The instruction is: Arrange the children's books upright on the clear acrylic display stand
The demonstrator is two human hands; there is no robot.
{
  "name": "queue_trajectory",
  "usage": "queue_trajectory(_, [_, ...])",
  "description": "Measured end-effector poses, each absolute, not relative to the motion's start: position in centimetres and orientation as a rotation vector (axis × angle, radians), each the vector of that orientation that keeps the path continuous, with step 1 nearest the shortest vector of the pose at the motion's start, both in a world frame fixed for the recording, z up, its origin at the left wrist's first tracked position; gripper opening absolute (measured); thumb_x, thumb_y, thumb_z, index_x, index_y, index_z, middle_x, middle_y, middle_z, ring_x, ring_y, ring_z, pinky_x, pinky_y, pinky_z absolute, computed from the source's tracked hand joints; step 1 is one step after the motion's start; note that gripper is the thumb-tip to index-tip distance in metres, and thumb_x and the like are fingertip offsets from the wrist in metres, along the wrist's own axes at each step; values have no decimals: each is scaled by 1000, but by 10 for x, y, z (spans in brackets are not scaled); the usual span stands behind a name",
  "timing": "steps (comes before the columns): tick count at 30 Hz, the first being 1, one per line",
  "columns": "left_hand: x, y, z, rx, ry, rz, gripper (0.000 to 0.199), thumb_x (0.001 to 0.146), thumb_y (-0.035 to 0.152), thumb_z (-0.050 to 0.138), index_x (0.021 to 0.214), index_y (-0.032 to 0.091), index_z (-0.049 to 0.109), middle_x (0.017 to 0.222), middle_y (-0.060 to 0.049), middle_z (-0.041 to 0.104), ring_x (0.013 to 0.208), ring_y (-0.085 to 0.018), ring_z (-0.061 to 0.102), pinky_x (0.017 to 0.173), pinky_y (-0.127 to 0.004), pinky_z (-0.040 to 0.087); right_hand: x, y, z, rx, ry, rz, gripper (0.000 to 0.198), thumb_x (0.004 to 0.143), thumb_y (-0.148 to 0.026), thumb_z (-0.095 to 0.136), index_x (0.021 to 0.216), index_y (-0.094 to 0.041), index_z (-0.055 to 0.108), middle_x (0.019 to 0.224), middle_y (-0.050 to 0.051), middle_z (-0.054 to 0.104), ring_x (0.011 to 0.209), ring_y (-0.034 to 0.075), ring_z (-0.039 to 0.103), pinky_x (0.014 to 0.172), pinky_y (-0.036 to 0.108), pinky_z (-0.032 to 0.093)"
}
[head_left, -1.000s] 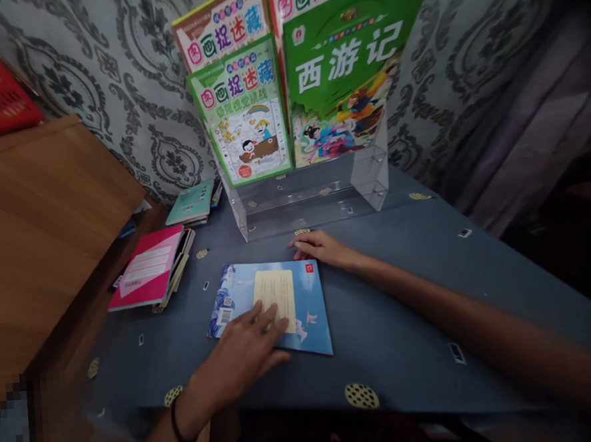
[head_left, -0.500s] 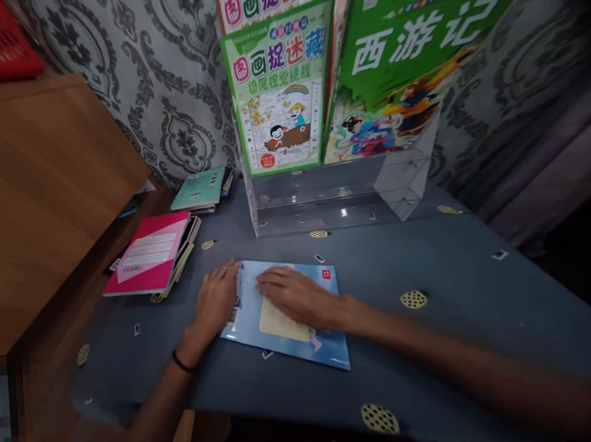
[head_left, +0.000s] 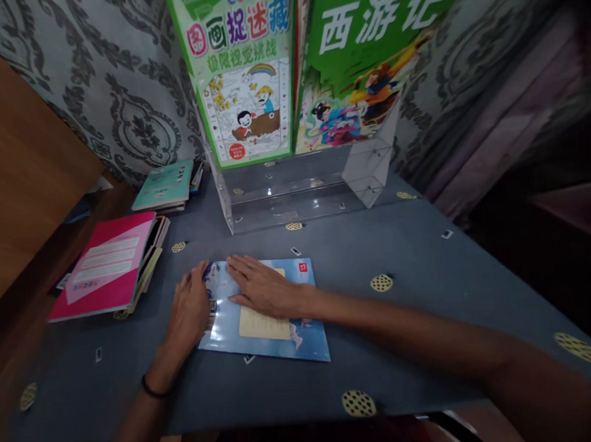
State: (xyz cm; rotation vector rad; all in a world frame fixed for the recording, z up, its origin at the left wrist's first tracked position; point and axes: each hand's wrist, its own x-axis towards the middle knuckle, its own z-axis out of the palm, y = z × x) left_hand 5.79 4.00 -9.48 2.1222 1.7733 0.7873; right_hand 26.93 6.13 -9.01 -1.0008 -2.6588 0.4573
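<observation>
A thin light-blue book (head_left: 308,343) lies flat on the table in front of me, with a cream text panel and a small red mark on its cover. My right hand (head_left: 267,286) rests palm down on the cover, fingers stretched out toward the book's left side. Along the left edge is my left hand (head_left: 190,304), its fingers extended and touching that edge; a black band circles the wrist. Part of the cover is hidden under the right hand.
A stack topped by a pink book (head_left: 110,259) lies at the left, a teal book (head_left: 163,184) on a pile behind it. A clear acrylic rack (head_left: 294,204) holds upright books, including a green one (head_left: 360,57). The dark table (head_left: 433,346) has a pineapple print.
My view has shifted, so everything appears further left. My right hand has slid toward the book's left edge, while the left hand stays at that edge.
</observation>
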Motion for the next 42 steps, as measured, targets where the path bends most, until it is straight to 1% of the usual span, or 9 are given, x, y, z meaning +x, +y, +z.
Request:
queue_trajectory(7, [59,41,-91,2130,1809,735,49,88,13,43,134,20,55,131,-15,64,128,-35,55,109,-56,41,328,52,-95,-1171,-2544,526,60,105,-43,39,153,-8,38,161,18,34,151,29,28,125,48,26])
queue_trajectory(14, [59,42,-92,2172,1780,765,43,92,21,42,132,18,58,130,-15,65,126,-33,55,111,-56,38,354,51,-97,-1091,-2451,679,47,107,-31,31,151,-20,42,159,9,41,149,22,33,124,49,28])
queue_trajectory(18, [56,42,-92,2235,1734,729,42,95,23,40,134,17,55,132,-16,64,126,-31,55,111,-55,38,355,51,-95,-1035,-2410,713,46,107,-30,29,150,-20,43,153,8,49,145,21,40,123,49,30])
queue_trajectory(21, [52,40,-90,2253,1675,723,44,96,25,38,137,17,53,138,-15,61,132,-29,52,113,-52,38,354,50,-98,-1049,-2387,690,45,106,-28,30,148,-21,46,152,8,50,143,23,42,122,50,32])
queue_trajectory(29, [35,5,-79,2241,1610,688,41,97,30,45,136,23,56,142,-10,60,142,-27,45,118,-47,34,353,54,-109,-1024,-2372,611,45,104,-26,35,145,-18,52,149,11,53,141,26,46,120,49,37])
queue_trajectory(32, [28,-14,-78,2238,1633,686,39,98,32,46,136,25,55,141,-9,60,142,-25,46,118,-46,36,350,50,-104,-1020,-2394,576,43,103,-25,38,142,-18,54,150,12,52,143,26,43,121,53,34])
queue_trajectory(36, [26,-36,-80,2278,1707,805,38,99,30,46,136,23,52,136,-10,63,130,-24,57,108,-43,46,321,32,-87,-662,-2614,623,43,103,-19,37,143,-12,53,152,15,49,148,23,35,124,50,27])
queue_trajectory(39, [33,-52,-80,2453,1717,1015,25,99,20,47,120,21,59,113,-8,70,108,-21,65,94,-37,52,282,17,-78,-366,-2721,729,45,102,-17,39,146,-12,48,154,15,47,149,20,33,125,44,25])
queue_trajectory(42, [42,-68,-77,2704,1600,1056,25,95,6,45,108,20,60,93,-4,70,88,-18,64,82,-31,50,249,14,-77,-336,-2742,809,55,99,-12,40,154,-11,35,156,17,44,150,20,31,125,44,24])
